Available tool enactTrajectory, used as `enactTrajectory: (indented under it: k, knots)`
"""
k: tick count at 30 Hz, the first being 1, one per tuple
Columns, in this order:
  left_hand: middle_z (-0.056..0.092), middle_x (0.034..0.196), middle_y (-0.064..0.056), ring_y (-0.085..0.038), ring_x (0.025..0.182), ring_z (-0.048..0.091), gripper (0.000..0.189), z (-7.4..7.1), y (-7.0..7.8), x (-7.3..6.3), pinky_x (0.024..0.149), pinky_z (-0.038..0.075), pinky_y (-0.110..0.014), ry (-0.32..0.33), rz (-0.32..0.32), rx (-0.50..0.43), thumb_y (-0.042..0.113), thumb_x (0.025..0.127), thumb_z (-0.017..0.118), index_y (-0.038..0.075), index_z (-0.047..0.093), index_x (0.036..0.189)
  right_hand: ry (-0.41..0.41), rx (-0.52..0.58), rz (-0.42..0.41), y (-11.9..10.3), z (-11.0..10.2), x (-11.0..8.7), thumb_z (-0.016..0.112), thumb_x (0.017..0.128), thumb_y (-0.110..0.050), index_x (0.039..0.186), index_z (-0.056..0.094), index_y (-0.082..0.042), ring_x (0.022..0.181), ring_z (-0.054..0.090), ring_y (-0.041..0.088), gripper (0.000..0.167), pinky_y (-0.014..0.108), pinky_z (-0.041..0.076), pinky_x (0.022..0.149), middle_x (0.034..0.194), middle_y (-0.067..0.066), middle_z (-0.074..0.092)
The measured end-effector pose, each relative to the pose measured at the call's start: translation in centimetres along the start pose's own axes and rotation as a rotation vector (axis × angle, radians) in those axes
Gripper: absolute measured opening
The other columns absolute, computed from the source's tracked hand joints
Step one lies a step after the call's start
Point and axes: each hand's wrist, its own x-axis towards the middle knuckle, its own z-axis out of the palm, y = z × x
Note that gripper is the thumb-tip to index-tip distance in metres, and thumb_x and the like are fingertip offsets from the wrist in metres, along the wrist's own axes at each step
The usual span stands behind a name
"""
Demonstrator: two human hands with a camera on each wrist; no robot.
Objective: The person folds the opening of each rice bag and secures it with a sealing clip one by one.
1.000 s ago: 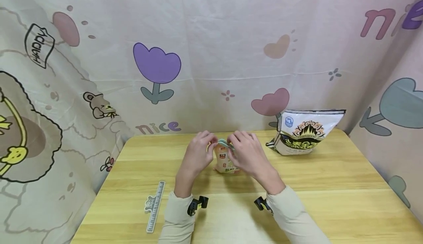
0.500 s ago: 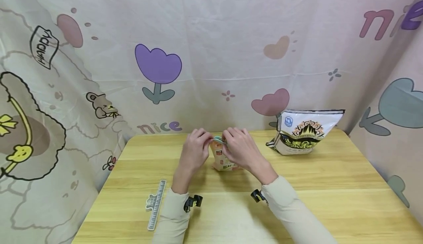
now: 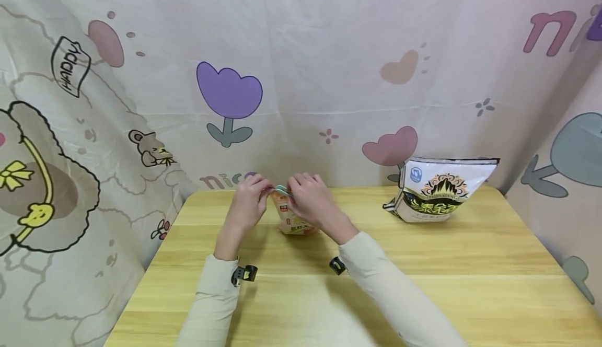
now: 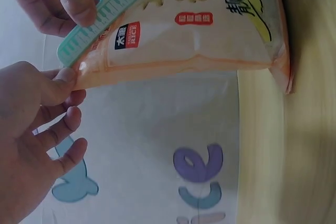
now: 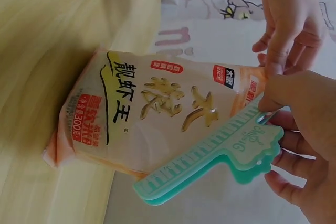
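A small peach-coloured rice bag stands on the table between both hands, leaning a little left in the head view. My left hand pinches the bag's top corner between thumb and forefinger, the other fingers loosely bent. With thumb and fingers, my right hand grips a mint-green bag clip printed with piano keys. The clip lies slantwise across the bag's top edge, as the right wrist view shows. One end of it reaches close to the left hand's pinch in the left wrist view.
A larger white rice bag stands upright at the back right of the wooden table. A patterned cloth hangs behind the table and along its sides. The left sleeve crosses the table's left part.
Both hands have moved left and slightly back, and the small rice bag and mint-green clip have gone with them. A grey clip on the table, visible earlier, is now hidden where the left forearm lies.
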Motion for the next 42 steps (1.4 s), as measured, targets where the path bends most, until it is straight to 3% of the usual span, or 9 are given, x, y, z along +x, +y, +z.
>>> enactTrajectory:
  k: [4, 13, 19, 27, 35, 42]
  knots:
    - [0.067, 0.091, -0.010, -0.031, 0.085, 0.059, 0.004, -1.4, -1.7, -0.4, 0.073, 0.047, -0.043, 0.012, -0.031, 0.025, -0.002, 0.092, 0.073, 0.002, 0.074, 0.092, -0.055, -0.009, -0.011, -1.3, 1.0, 2.0, 0.068, 0.094, -0.022, 0.100, 0.063, -0.011, 0.092, 0.064, 0.020, 0.013, 0.034, 0.048, 0.077, 0.098, 0.002, 0.067]
    - [0.065, 0.088, -0.010, -0.030, 0.082, 0.059, 0.005, -3.3, -5.0, -1.9, 0.072, 0.049, -0.044, 0.048, -0.032, 0.077, -0.005, 0.092, 0.071, -0.001, 0.072, 0.090, -0.109, -0.081, -0.019, -4.1, 2.9, 5.2, 0.063, 0.099, -0.028, 0.111, 0.066, -0.012, 0.108, 0.065, 0.020, 0.020, 0.039, 0.051, 0.088, 0.113, 0.002, 0.071]
    - [0.063, 0.088, -0.012, -0.031, 0.081, 0.057, 0.007, -4.5, -6.7, -3.0, 0.070, 0.049, -0.043, 0.077, -0.055, 0.105, -0.007, 0.092, 0.071, -0.002, 0.071, 0.087, -0.123, -0.105, -0.023, -6.0, 4.1, 6.8, 0.061, 0.101, -0.029, 0.118, 0.066, -0.014, 0.107, 0.064, 0.017, 0.024, 0.035, 0.050, 0.088, 0.115, 0.000, 0.070]
    - [0.066, 0.089, -0.016, -0.036, 0.083, 0.061, 0.008, -6.4, -8.6, -3.9, 0.071, 0.049, -0.049, 0.120, -0.075, 0.115, -0.011, 0.089, 0.072, -0.004, 0.071, 0.087, -0.110, -0.170, -0.023, -8.5, 5.1, 8.5, 0.053, 0.104, -0.026, 0.114, 0.065, -0.016, 0.099, 0.063, 0.013, 0.019, 0.032, 0.048, 0.082, 0.106, -0.004, 0.068]
    - [0.067, 0.090, -0.014, -0.035, 0.083, 0.062, 0.006, -7.0, -9.2, -4.3, 0.072, 0.047, -0.053, 0.104, -0.111, 0.166, -0.006, 0.089, 0.073, -0.001, 0.071, 0.089, -0.052, -0.172, -0.003, -9.4, 5.9, 8.6, 0.052, 0.105, -0.024, 0.107, 0.065, -0.017, 0.092, 0.062, 0.011, 0.015, 0.031, 0.046, 0.077, 0.100, -0.005, 0.067]
    - [0.066, 0.090, -0.014, -0.033, 0.079, 0.061, 0.006, -7.1, -8.7, -4.4, 0.072, 0.045, -0.053, 0.056, -0.175, 0.160, -0.005, 0.091, 0.071, 0.001, 0.069, 0.091, -0.090, -0.148, 0.006, -9.0, 6.1, 8.2, 0.054, 0.106, -0.033, 0.116, 0.066, -0.018, 0.102, 0.062, 0.013, 0.022, 0.034, 0.048, 0.083, 0.113, -0.005, 0.068]
